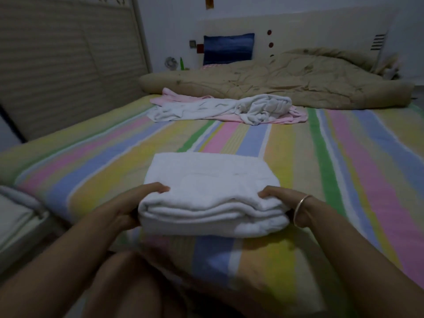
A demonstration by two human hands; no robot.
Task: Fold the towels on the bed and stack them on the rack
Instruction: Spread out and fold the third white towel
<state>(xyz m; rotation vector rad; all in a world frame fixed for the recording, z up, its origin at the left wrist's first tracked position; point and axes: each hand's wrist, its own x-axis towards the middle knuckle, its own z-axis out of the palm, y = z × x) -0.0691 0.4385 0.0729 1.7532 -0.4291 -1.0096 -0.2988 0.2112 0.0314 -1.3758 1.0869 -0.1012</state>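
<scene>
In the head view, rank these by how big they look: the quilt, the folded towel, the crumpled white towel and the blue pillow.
1-2. quilt and folded towel: about equal in the picture, and the towel is far nearer the camera, so I won't rank them.
3. crumpled white towel
4. blue pillow

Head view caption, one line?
Left hand and right hand grip a folded towel on the striped bed; unfolded towels beyond.

One head-worn wide-angle camera looks forward and down along the pastel-striped bed. It sits close above the folded white towel and faces the far crumpled beige quilt.
</scene>
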